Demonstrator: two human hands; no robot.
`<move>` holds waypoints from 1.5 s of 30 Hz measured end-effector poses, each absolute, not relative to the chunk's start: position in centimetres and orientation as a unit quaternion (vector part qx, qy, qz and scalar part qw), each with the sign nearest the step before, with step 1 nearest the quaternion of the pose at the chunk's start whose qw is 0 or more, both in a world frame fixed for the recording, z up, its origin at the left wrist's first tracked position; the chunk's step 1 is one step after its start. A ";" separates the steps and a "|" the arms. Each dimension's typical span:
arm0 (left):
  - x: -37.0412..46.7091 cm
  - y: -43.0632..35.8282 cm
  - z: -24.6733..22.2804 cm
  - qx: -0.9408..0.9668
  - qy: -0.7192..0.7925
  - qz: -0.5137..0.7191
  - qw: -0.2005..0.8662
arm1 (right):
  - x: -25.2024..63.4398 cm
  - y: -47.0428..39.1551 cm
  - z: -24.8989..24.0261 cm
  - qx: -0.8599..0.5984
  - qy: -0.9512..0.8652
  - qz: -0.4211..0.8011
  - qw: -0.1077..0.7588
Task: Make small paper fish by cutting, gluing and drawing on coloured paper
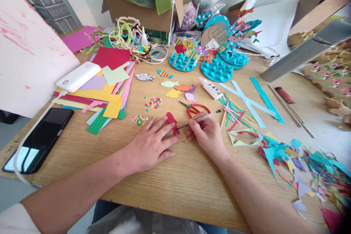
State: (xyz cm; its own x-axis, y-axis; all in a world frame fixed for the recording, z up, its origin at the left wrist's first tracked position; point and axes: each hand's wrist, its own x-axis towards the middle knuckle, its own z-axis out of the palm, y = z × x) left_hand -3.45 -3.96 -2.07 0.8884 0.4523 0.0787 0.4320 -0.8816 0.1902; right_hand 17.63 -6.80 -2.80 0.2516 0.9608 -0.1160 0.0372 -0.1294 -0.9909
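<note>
A red paper fish (171, 120) lies flat on the wooden table. My left hand (150, 145) rests beside it with fingers spread, some fingertips touching its lower left edge. Between the fingers of my right hand (207, 135) is a thin grey pen-like stick (206, 116), its tip at the fish's tail. Red-handled pliers (194, 109) lie just beyond. Paper fish in green (169, 83), orange (183, 87), yellow (173, 93) and lilac (191, 97) lie farther back, near a white glue bottle (211, 88). Small confetti piles (154, 103) sit left of the red fish.
Coloured paper sheets (111, 58), a white power bank (78, 76) and a black phone (38, 140) are at left. Blue egg-tray discs (216, 68) stand behind. Paper strips (241, 111), wooden sticks (290, 111) and scraps (298, 168) lie at right.
</note>
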 end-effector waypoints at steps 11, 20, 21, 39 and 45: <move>-3.4 -4.0 -2.2 0.969 0.227 0.060 0.079 | 17.6 -6.8 -2.8 -0.605 -0.419 0.442 0.513; -3.5 -4.0 -2.3 0.969 0.224 0.063 0.078 | 17.8 -6.9 -3.1 -0.599 -0.429 0.450 0.505; -3.5 -4.0 -2.2 0.969 0.224 0.064 0.078 | 17.8 -6.9 -3.1 -0.599 -0.430 0.450 0.503; -3.6 -3.9 -2.3 0.970 0.223 0.066 0.074 | 17.6 -6.9 -2.4 -0.617 -0.427 0.451 0.484; -3.5 -3.9 -2.3 0.970 0.222 0.066 0.071 | 17.6 -6.9 -2.4 -0.613 -0.432 0.456 0.479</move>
State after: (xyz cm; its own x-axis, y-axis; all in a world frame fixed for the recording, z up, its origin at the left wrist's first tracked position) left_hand -3.54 -3.94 -2.29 0.8925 0.4405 0.0975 0.4217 -0.8913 0.1669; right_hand 17.63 -6.85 -2.43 0.2100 0.9670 -0.1446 0.0929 -0.1670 -0.9816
